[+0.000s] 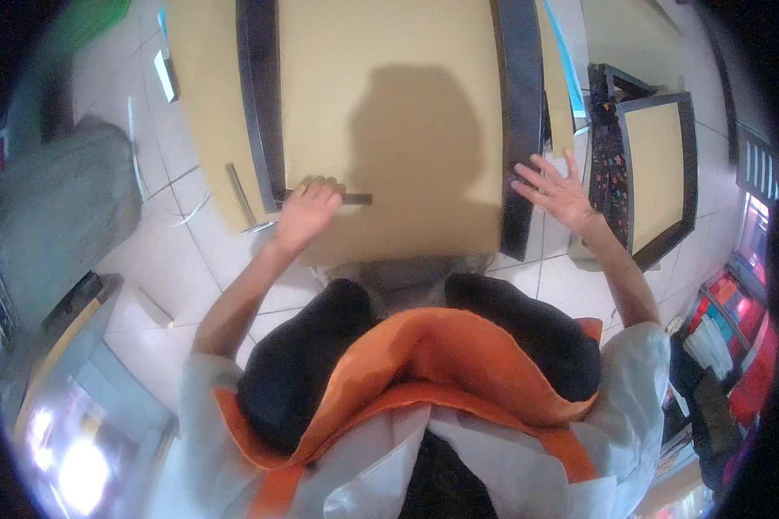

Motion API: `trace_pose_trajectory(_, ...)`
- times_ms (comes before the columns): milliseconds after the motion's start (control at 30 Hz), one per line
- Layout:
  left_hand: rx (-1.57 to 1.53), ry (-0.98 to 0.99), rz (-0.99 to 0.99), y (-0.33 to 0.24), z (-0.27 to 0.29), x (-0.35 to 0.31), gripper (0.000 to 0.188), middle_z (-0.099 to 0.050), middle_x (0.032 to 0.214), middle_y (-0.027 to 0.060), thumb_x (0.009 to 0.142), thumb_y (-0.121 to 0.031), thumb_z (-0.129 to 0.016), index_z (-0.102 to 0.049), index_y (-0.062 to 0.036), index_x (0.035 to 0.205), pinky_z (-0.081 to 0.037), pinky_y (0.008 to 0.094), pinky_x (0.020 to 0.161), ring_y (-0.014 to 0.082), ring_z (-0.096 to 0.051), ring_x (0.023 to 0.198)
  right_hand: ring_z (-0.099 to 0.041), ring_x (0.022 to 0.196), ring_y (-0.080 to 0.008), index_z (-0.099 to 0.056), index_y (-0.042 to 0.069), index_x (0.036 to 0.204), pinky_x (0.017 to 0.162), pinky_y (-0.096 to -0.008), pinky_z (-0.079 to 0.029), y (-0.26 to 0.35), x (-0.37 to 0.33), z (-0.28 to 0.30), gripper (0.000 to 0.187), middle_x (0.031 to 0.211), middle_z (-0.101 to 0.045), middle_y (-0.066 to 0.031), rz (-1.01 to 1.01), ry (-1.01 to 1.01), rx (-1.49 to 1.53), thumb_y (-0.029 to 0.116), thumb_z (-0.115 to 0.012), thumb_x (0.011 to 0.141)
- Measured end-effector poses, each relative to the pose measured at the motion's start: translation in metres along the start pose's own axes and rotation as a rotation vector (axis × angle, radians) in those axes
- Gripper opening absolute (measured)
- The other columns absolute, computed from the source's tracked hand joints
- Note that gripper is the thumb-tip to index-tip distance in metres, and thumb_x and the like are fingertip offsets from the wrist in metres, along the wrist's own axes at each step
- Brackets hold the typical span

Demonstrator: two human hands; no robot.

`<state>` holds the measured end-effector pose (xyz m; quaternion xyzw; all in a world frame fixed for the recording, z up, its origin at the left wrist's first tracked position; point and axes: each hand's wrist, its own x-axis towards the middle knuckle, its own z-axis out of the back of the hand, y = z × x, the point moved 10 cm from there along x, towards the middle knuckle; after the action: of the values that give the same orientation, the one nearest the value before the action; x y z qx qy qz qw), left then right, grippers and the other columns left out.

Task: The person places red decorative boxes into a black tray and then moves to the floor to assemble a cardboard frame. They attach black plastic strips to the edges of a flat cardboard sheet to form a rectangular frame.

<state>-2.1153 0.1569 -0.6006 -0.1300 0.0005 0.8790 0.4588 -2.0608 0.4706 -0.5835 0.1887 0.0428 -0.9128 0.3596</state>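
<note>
A large tan board lies before me, with a long dark strip down each side. My left hand is at its near left corner, fingers together and curled over a short dark bar that sticks out to the right. The left dark strip ends beside this hand. Over on the right, my right hand has its fingers spread, their tips at the outer edge of the right dark strip. Nothing shows in its grasp. My head's shadow falls across the board.
Left of the board lies a thin metal-looking strip on another tan sheet. A dark-bordered tan panel stands at the right. A grey cushion-like slab is at the left. Shelves with red items stand far right.
</note>
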Motion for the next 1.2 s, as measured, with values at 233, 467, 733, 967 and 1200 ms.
trace_pose_trajectory(233, -0.09, -0.038, 0.016, 0.017, 0.01, 0.023, 0.016, -0.054, 0.087, 0.0061, 0.071, -0.011, -0.05, -0.052, -0.0082, 0.086, -0.046, 0.0324, 0.075, 0.0212, -0.055, 0.087, -0.04, 0.121, -0.0201, -0.057, 0.012, 0.093, 0.106, -0.0549, -0.011, -0.05, 0.009, 0.009, 0.024, 0.109, -0.056, -0.0013, -0.089, -0.185, 0.241, 0.01, -0.058, 0.069)
trace_pose_trajectory(467, -0.166, -0.272, -0.055, -0.012, 0.022, 0.032, 0.015, -0.05, 0.078, 0.0052, 0.071, -0.01, -0.05, -0.05, -0.0091, 0.086, -0.046, 0.0329, 0.069, 0.022, -0.055, 0.079, -0.048, 0.109, -0.0174, -0.05, 0.01, 0.086, 0.106, -0.048, -0.021, -0.024, 0.055, 0.039, 0.017, 0.09, -0.056, -0.0017, -0.092, -0.343, 0.109, 0.008, -0.054, 0.07)
trace_pose_trajectory(733, -0.145, 0.038, -0.217, -0.059, -0.004, 0.086, 0.051, -0.05, 0.087, 0.0102, 0.079, -0.009, -0.045, -0.033, -0.0199, 0.127, -0.051, 0.0363, 0.054, 0.0249, -0.059, 0.068, -0.05, 0.097, -0.0186, -0.051, 0.009, 0.084, 0.098, -0.0385, -0.032, 0.01, 0.091, 0.048, 0.014, 0.083, -0.052, -0.0036, 0.048, -0.411, 0.127, 0.012, -0.05, 0.071)
trace_pose_trajectory(967, -0.185, 0.085, -0.173, -0.071, 0.022, 0.123, 0.065, -0.05, 0.082, 0.0128, 0.082, -0.008, -0.042, -0.018, -0.0303, 0.138, -0.05, 0.0351, 0.041, 0.0263, -0.056, 0.046, -0.049, 0.094, -0.0219, -0.057, 0.009, 0.085, 0.092, -0.0366, -0.035, 0.029, 0.109, 0.042, 0.017, 0.087, -0.055, -0.0053, 0.0, -0.389, 0.209, 0.016, -0.052, 0.07)
trace_pose_trajectory(1200, -0.247, 0.059, -0.134, -0.063, 0.017, 0.121, 0.061, -0.051, 0.081, 0.0153, 0.083, -0.008, -0.04, -0.021, -0.0314, 0.136, -0.051, 0.0368, 0.045, 0.0285, -0.058, 0.05, -0.05, 0.102, -0.0235, -0.056, 0.005, 0.098, 0.091, -0.0348, -0.036, -0.005, 0.037, 0.089, 0.025, 0.098, -0.057, -0.0092, -0.417, -0.746, 0.458, 0.016, -0.06, 0.076)
